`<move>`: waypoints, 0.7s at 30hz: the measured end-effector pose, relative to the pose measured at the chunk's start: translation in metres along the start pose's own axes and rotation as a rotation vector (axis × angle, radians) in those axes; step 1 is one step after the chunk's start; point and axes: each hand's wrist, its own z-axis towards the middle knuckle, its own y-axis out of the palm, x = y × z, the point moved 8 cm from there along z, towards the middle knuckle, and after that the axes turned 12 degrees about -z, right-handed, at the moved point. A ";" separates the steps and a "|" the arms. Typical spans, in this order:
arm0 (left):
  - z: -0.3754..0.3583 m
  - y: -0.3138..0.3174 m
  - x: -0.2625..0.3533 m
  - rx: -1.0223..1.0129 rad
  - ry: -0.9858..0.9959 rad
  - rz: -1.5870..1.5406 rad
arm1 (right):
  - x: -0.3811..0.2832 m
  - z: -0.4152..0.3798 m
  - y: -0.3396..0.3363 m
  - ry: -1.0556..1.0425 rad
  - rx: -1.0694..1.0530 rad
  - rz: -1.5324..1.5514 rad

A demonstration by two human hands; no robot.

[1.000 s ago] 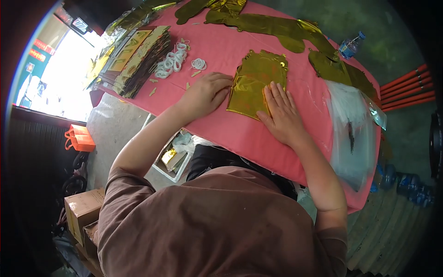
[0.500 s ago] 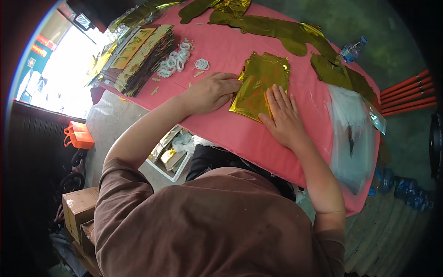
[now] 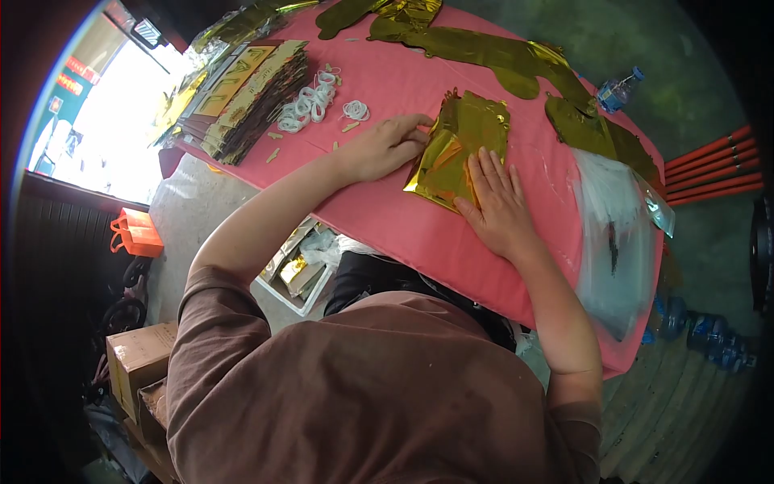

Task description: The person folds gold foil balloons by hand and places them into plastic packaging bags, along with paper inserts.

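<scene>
A: What had changed since half a second before?

B: The left edge of the gold foil sheet [image 3: 463,149] had come up off the tabletop [image 3: 387,218]. Earlier it lay nearly flat; now that side stood lifted and folded toward the middle, so the foil looked narrower.

A: And the left hand [image 3: 385,148]?

B: It had shifted a little toward the foil. Its fingertips pinched the foil's raised left edge, a closed grip on the sheet.

A: The right hand [image 3: 500,206]?

B: It lay flat, fingers spread, palm down on the foil's right half, pressing it to the pink tabletop. Nothing was grasped there; the hand was open.

A: Where did the foil sit?

B: On the tabletop, between the two hands, near the middle of the pink cloth.

A: What else lay around the foil?

B: Beyond its left side, a few white rings [image 3: 310,101] and, further left, a stack of packaged cards [image 3: 242,97]. Past its far edge, long gold foil shapes [image 3: 484,48] stretched across the tabletop. To the foil's right lay clear plastic bags [image 3: 617,234], and beyond the far right edge of the tabletop a water bottle [image 3: 619,90].
</scene>
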 end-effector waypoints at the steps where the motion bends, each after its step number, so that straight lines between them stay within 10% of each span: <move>1: 0.002 0.000 -0.011 0.058 -0.127 -0.218 | 0.000 0.000 0.000 -0.001 -0.002 0.001; 21: 0.008 -0.008 -0.005 0.350 -0.004 0.245 | 0.000 0.000 0.000 0.007 -0.012 0.010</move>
